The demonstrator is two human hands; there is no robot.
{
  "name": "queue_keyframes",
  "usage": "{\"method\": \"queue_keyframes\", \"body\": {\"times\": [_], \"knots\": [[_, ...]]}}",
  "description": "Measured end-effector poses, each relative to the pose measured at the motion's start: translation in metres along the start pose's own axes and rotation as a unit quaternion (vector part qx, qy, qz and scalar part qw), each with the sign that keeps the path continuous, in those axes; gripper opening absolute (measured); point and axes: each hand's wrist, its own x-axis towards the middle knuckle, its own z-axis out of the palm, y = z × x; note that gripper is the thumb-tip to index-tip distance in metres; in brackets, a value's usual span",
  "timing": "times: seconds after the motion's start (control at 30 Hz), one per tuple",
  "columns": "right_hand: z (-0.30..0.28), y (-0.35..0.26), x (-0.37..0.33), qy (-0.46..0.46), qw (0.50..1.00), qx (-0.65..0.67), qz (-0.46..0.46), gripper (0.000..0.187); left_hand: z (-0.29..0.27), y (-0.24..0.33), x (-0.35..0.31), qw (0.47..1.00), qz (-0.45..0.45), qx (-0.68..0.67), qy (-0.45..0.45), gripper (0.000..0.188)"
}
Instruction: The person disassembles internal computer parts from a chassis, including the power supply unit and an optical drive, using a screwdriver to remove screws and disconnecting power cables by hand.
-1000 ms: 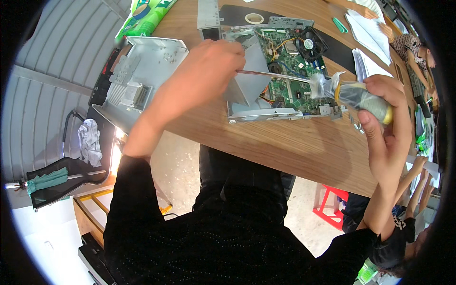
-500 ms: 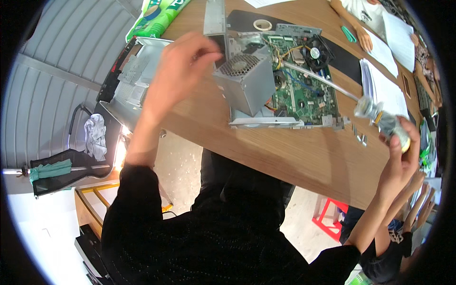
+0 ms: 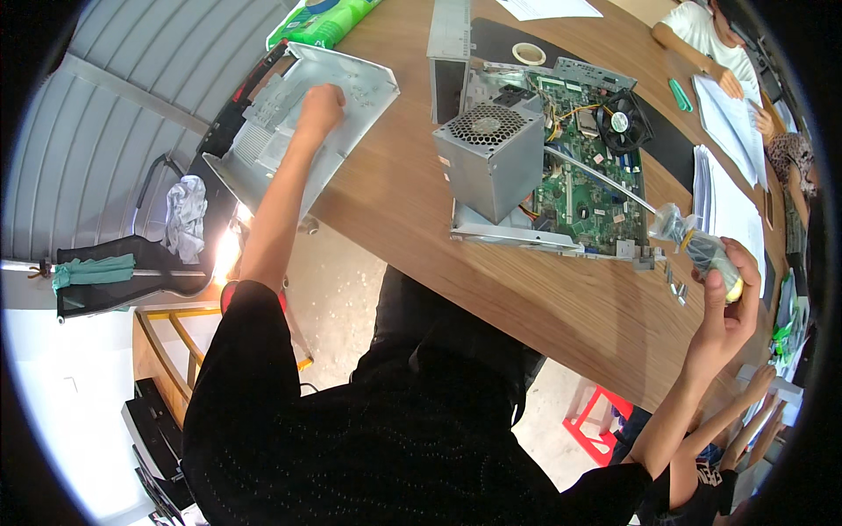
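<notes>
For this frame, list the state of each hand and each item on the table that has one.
Left hand: resting on the grey case panel.
Right hand: raised off the table, closed around the screwdriver.
Grey case panel: detached, lying flat at the table's left edge.
Computer chassis: open, green circuit board exposed.
Power supply box: tilted up on the chassis.
Tape roll: lying flat.

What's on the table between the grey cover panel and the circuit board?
In the head view, bare wood, then the grey metal box standing at the circuit board edge, right of the cover panel.
</notes>
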Motion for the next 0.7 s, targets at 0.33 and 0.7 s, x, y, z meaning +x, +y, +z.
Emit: {"method": "queue_keyframes", "body": {"times": [0.33,0.7], "knots": [[0.01,0.022,-0.003,0.019,0.994,0.055,0.094,0.026,-0.103,0.161,-0.06,0.964,0.143,-0.063,0.215,0.025],[0.038,0.033,-0.017,0.047,0.985,0.116,0.119,0.026,-0.093,0.269,-0.046,0.884,0.401,-0.238,0.019,0.04]]}}
